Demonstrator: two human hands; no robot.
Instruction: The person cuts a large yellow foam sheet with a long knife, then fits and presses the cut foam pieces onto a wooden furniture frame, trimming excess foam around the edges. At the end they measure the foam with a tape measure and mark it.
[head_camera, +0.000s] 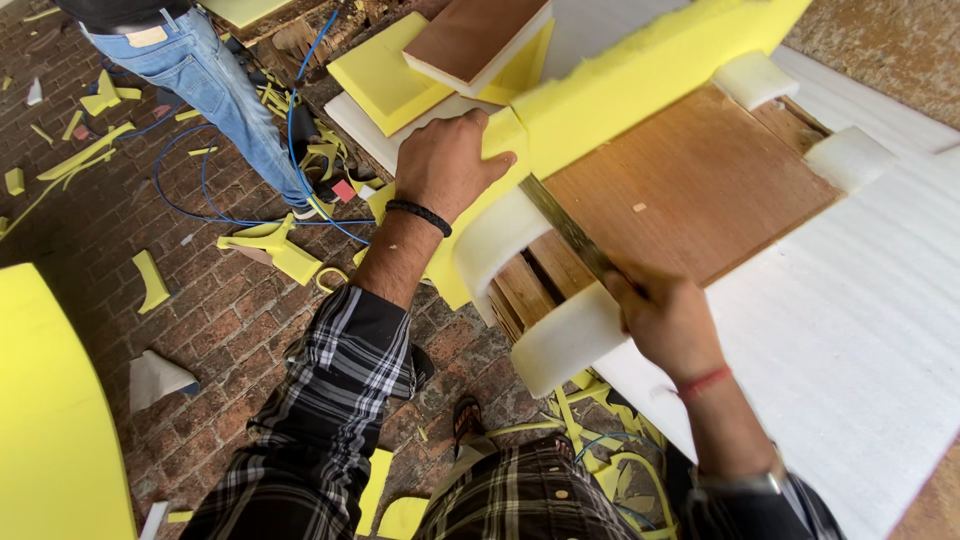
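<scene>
My left hand (447, 160) presses down on the end of a thick yellow foam slab (650, 65) that lies over a brown wooden board (690, 190). My right hand (665, 318) grips the handle end of a long thin blade (565, 225), whose edge runs up under the yellow foam at its cut end. White foam pads (560, 335) wrap the near edge of the wooden frame, and two more white pads (850, 155) sit on its far corners. A black band is on my left wrist, a red thread on my right.
Another person in blue jeans (215, 85) stands at the upper left on the brick floor (230, 320), amid yellow foam scraps and a blue cable (210, 215). A large yellow foam sheet (50, 420) lies at the left edge. White foam sheeting (850, 330) covers the right.
</scene>
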